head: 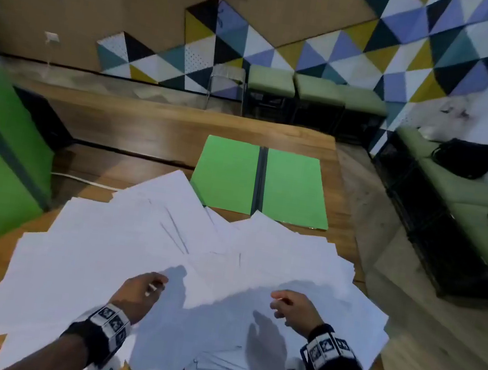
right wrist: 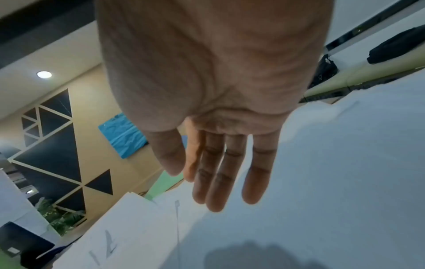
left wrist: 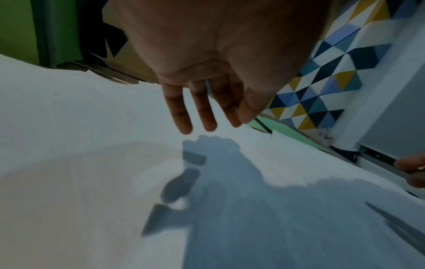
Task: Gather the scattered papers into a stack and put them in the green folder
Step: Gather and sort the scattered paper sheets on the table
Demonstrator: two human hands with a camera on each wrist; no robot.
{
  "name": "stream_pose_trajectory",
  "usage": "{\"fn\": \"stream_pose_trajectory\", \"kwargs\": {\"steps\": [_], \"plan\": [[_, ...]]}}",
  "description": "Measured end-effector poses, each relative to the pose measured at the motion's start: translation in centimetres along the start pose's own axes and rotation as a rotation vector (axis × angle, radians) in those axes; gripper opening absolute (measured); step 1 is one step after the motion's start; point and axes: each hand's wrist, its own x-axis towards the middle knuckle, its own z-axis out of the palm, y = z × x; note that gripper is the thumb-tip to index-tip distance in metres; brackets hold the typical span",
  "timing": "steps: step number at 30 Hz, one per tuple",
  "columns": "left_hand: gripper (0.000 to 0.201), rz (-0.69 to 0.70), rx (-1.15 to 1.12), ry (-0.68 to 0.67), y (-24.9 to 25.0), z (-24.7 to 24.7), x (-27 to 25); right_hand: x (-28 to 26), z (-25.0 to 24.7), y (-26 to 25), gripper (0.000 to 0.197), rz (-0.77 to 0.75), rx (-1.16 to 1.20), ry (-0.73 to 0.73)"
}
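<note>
Several white papers lie fanned and overlapping across the near half of the wooden table. Beyond them the green folder lies spread flat, a dark spine down its middle. My left hand hovers just above the sheets near the centre, palm down, fingers loose and holding nothing. My right hand hovers the same way a little to the right. In the left wrist view the fingers hang straight over the papers. In the right wrist view the fingers are extended over the papers.
A green partition stands at the table's left edge. Green stools line the far wall, and a bench with black bags runs along the right. A white cable lies on the table beside the sheets.
</note>
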Motion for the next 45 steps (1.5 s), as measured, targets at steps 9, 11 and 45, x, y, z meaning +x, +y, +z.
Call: {"fn": "stream_pose_trajectory", "kwargs": {"steps": [9, 11, 45], "plan": [[0.047, -0.173, 0.36, -0.132, -1.8, 1.5, 2.5, 5.9, 1.0, -0.7, 0.057, 0.05, -0.583, 0.014], [0.057, -0.171, 0.399, -0.209, -2.4, 1.7, 2.6, 6.6, 0.7, -0.6, 0.074, 0.057, -0.742, 0.028], [0.051, -0.17, 0.424, -0.053, -2.3, 3.0, 3.1, 6.5, -6.9, 0.9, 0.015, 0.039, -0.607, 0.144]]}}
